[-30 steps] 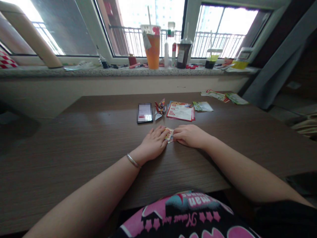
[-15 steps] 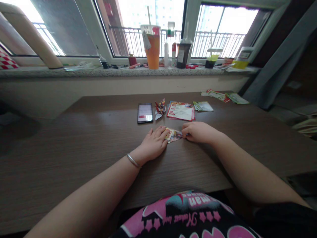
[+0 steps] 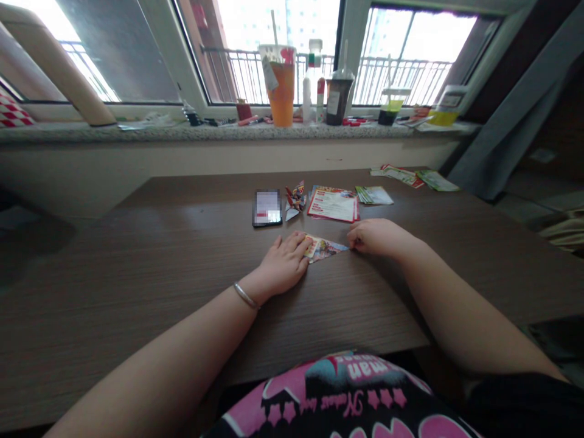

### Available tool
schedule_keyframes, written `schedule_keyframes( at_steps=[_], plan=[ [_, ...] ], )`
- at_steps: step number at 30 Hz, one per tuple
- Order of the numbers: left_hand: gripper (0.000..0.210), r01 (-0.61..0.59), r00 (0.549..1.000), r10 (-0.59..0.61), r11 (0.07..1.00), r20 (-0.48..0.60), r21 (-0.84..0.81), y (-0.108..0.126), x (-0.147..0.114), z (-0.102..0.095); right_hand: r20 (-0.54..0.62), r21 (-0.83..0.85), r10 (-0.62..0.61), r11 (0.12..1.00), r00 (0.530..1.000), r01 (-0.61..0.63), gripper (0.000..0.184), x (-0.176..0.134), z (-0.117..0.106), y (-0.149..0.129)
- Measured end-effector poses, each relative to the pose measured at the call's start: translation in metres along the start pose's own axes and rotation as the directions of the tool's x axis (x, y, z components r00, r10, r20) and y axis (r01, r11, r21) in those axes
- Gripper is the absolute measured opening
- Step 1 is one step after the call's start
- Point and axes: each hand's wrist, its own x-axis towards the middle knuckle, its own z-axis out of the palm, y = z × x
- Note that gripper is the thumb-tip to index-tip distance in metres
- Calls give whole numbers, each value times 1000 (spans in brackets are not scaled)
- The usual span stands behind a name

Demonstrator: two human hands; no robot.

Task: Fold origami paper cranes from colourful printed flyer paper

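Since a second ago the right hand [image 3: 378, 237] had slid rightward, exposing more of the folded paper [image 3: 325, 248]; the left hand [image 3: 285, 263] stayed flat, fingers extended, pinning its left end to the bench [image 3: 137, 286]. Right fingers pinched the paper's right tip; its long axis ran left-right, pointing right. On the windowsill [image 3: 137, 132], orange drink cup [image 3: 281, 91], dark drink cup [image 3: 337, 100].

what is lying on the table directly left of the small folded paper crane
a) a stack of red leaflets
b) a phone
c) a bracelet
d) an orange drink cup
b: the dark phone lies flat just left of the folded paper crane, while the red leaflets lie on its right.
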Motion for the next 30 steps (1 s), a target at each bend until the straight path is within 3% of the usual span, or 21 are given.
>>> schedule_keyframes(
  at_steps=[5, 11, 14, 17, 20, 25, 30],
  plan=[
    [53, 1, 1000, -1, 1000, -4, -6, -2, 1, 2, 50, -7, 58, 998, 997, -57, 18, -1, 2, 11],
    [52, -11, 1000, 11, 1000, -28, -7, -3, 0, 4, 6, 49, 92, 995, 996, -92, 12, 0, 3, 9],
    [50, -10, 998, 9, 1000, -54, -18, -4, 0, 4, -107, 120, 25, 993, 994, -12, 16, 2, 5, -2],
    [50, -12, 997, 10, 999, -73, -33, -5, 1, 4, -202, 183, -160, 963, 966, 197, 26, 8, 12, -16],
    [50, -23, 997, 20, 999, -71, -46, -6, 1, 4, -214, 206, -270, 927, 939, 314, 25, 16, 21, -27],
    [49, -34, 995, 29, 998, -94, -55, -6, -2, 1, -239, 147, -277, 937, 930, 317, 22, 21, 27, -34],
    [40, -84, 973, 85, 996, -215, 13, 0, -4, -9, -234, 19, -283, 955, 930, 295, 19, 18, 23, -40]
  ],
)
